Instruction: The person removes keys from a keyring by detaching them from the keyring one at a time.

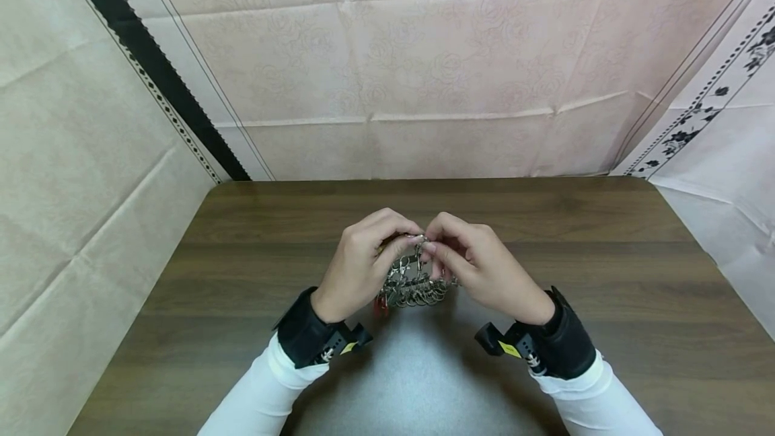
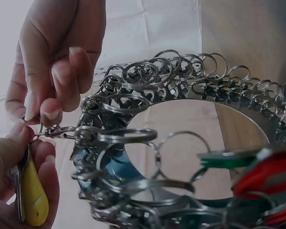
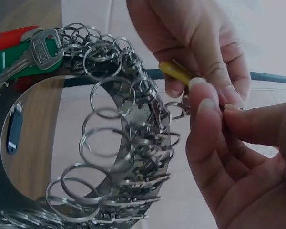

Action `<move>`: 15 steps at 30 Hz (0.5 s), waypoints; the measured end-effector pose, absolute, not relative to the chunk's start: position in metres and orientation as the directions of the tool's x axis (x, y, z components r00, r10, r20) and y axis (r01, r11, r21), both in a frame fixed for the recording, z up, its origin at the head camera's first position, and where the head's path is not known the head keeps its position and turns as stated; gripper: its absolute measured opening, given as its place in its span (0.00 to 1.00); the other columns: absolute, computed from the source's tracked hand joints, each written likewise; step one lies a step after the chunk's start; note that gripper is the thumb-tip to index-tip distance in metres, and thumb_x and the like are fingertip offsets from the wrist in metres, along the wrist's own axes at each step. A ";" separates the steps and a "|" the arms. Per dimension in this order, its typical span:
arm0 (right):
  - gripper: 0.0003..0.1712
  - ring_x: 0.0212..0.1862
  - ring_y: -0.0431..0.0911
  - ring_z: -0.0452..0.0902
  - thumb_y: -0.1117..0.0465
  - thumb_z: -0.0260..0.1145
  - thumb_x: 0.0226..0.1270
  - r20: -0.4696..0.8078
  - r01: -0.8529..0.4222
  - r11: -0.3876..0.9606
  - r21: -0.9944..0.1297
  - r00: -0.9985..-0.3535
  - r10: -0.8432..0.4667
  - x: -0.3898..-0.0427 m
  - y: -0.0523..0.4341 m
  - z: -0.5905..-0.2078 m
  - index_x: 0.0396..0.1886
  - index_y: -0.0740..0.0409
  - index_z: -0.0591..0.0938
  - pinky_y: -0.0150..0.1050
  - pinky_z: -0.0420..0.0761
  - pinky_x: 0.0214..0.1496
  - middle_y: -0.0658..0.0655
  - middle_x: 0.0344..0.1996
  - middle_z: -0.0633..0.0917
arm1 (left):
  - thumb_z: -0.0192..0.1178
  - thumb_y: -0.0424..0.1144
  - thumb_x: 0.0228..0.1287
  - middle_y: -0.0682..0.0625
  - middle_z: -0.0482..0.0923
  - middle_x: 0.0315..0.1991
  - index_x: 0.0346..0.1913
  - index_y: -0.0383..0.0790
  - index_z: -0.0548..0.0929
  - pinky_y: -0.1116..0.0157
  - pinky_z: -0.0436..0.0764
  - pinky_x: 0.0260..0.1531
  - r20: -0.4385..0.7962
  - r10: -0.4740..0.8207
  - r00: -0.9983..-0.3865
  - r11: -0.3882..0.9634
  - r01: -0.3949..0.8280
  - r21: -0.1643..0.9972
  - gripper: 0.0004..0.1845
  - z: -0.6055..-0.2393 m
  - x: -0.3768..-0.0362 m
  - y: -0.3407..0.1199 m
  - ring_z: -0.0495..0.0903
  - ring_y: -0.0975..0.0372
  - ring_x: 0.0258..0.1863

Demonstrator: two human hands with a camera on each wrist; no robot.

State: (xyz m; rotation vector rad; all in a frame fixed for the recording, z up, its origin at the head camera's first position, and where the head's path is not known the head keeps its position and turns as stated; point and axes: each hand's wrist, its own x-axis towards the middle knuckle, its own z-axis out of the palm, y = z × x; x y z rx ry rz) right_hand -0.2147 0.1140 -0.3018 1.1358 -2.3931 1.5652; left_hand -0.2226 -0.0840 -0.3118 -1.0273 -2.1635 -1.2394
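light: even, soft | wrist views: dim, near blur | edges: fisheye bend

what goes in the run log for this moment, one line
left hand: grips yellow-tagged key | right hand: pinches clasp on key ring bundle | both held above table

Left hand [image 1: 357,264], right hand [image 1: 478,268] pinch key-ring cluster [image 1: 414,282] — above table [image 1: 605,274].

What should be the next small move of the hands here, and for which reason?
Probably the left hand should thread the yellow-tagged key onto the small clasp that the right hand pinches. Both hands meet at that clasp, which hangs from the big metal ring crowded with split rings; the key sits right beside the clasp. Whether they are already joined is unclear.
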 end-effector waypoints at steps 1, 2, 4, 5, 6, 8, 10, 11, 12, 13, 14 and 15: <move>0.04 0.24 0.41 0.76 0.68 0.56 0.71 0.425 -0.609 0.219 -0.763 -0.727 -0.540 -0.215 0.114 -0.302 0.36 0.56 0.75 0.34 0.77 0.24 0.51 0.24 0.81 | 0.60 0.35 0.65 0.54 0.81 0.35 0.39 0.41 0.84 0.71 0.77 0.37 0.679 0.382 -0.627 0.323 0.779 0.538 0.04 -0.312 -0.223 -0.084 0.78 0.68 0.36; 0.04 0.24 0.40 0.76 0.67 0.56 0.71 0.421 -0.608 0.230 -0.760 -0.730 -0.538 -0.216 0.114 -0.303 0.36 0.56 0.75 0.34 0.77 0.24 0.51 0.24 0.81 | 0.60 0.35 0.65 0.54 0.81 0.35 0.39 0.41 0.84 0.72 0.77 0.38 0.677 0.381 -0.629 0.327 0.777 0.538 0.04 -0.312 -0.223 -0.084 0.78 0.68 0.36; 0.04 0.23 0.40 0.75 0.67 0.57 0.71 0.413 -0.607 0.251 -0.754 -0.736 -0.537 -0.216 0.114 -0.303 0.36 0.55 0.75 0.33 0.77 0.24 0.50 0.25 0.81 | 0.60 0.35 0.65 0.54 0.81 0.35 0.39 0.41 0.84 0.72 0.77 0.37 0.671 0.382 -0.635 0.338 0.772 0.538 0.04 -0.312 -0.223 -0.084 0.78 0.68 0.36; 0.04 0.23 0.40 0.74 0.67 0.57 0.71 0.409 -0.606 0.263 -0.751 -0.738 -0.536 -0.217 0.113 -0.304 0.36 0.55 0.76 0.33 0.76 0.24 0.50 0.25 0.81 | 0.60 0.35 0.65 0.55 0.81 0.35 0.39 0.41 0.84 0.72 0.78 0.37 0.667 0.384 -0.639 0.345 0.769 0.538 0.04 -0.313 -0.223 -0.084 0.78 0.69 0.36; 0.03 0.23 0.40 0.74 0.66 0.57 0.71 0.406 -0.606 0.269 -0.749 -0.740 -0.536 -0.217 0.113 -0.304 0.36 0.55 0.76 0.33 0.76 0.23 0.51 0.25 0.81 | 0.60 0.35 0.65 0.55 0.81 0.35 0.39 0.41 0.84 0.72 0.78 0.37 0.662 0.385 -0.643 0.352 0.765 0.539 0.04 -0.313 -0.223 -0.085 0.78 0.69 0.36; 0.04 0.23 0.42 0.75 0.67 0.58 0.71 0.402 -0.601 0.275 -0.750 -0.745 -0.533 -0.217 0.113 -0.305 0.36 0.54 0.76 0.33 0.76 0.23 0.51 0.24 0.81 | 0.60 0.35 0.65 0.55 0.81 0.35 0.39 0.41 0.85 0.72 0.77 0.37 0.651 0.389 -0.652 0.361 0.758 0.544 0.04 -0.313 -0.224 -0.085 0.78 0.69 0.36; 0.04 0.23 0.42 0.75 0.67 0.58 0.70 0.391 -0.591 0.285 -0.755 -0.753 -0.529 -0.217 0.113 -0.305 0.36 0.54 0.76 0.34 0.76 0.22 0.52 0.24 0.82 | 0.60 0.35 0.65 0.55 0.80 0.34 0.38 0.42 0.85 0.72 0.77 0.36 0.641 0.395 -0.659 0.363 0.752 0.550 0.04 -0.314 -0.224 -0.085 0.77 0.69 0.36; 0.04 0.23 0.41 0.75 0.67 0.59 0.70 0.382 -0.584 0.292 -0.757 -0.759 -0.527 -0.217 0.113 -0.305 0.35 0.53 0.76 0.34 0.76 0.22 0.52 0.24 0.82 | 0.60 0.35 0.65 0.56 0.80 0.34 0.38 0.42 0.85 0.72 0.77 0.36 0.636 0.398 -0.661 0.365 0.750 0.552 0.04 -0.314 -0.224 -0.085 0.77 0.69 0.35; 0.04 0.23 0.42 0.76 0.67 0.59 0.70 0.375 -0.579 0.298 -0.759 -0.763 -0.526 -0.217 0.112 -0.306 0.34 0.53 0.76 0.34 0.76 0.22 0.52 0.24 0.82 | 0.60 0.35 0.65 0.56 0.80 0.34 0.38 0.42 0.85 0.72 0.77 0.35 0.631 0.401 -0.664 0.367 0.747 0.554 0.04 -0.314 -0.225 -0.085 0.77 0.69 0.35; 0.05 0.24 0.42 0.76 0.67 0.59 0.70 0.367 -0.572 0.307 -0.761 -0.769 -0.523 -0.217 0.112 -0.306 0.34 0.53 0.76 0.34 0.76 0.23 0.52 0.24 0.82 | 0.60 0.35 0.65 0.56 0.79 0.34 0.38 0.43 0.85 0.72 0.76 0.35 0.626 0.403 -0.667 0.370 0.745 0.555 0.04 -0.315 -0.225 -0.085 0.76 0.69 0.35; 0.04 0.24 0.43 0.77 0.66 0.59 0.69 0.359 -0.566 0.310 -0.764 -0.773 -0.524 -0.218 0.112 -0.306 0.34 0.54 0.76 0.34 0.76 0.23 0.53 0.24 0.82 | 0.60 0.35 0.65 0.56 0.79 0.34 0.38 0.43 0.85 0.72 0.76 0.34 0.623 0.404 -0.670 0.372 0.742 0.557 0.04 -0.315 -0.225 -0.085 0.76 0.69 0.34; 0.04 0.25 0.44 0.77 0.66 0.59 0.70 0.350 -0.557 0.310 -0.770 -0.776 -0.524 -0.218 0.111 -0.307 0.34 0.55 0.75 0.34 0.77 0.23 0.53 0.24 0.82 | 0.60 0.35 0.65 0.56 0.79 0.34 0.38 0.43 0.85 0.72 0.75 0.34 0.620 0.406 -0.672 0.374 0.741 0.558 0.04 -0.315 -0.225 -0.085 0.76 0.69 0.34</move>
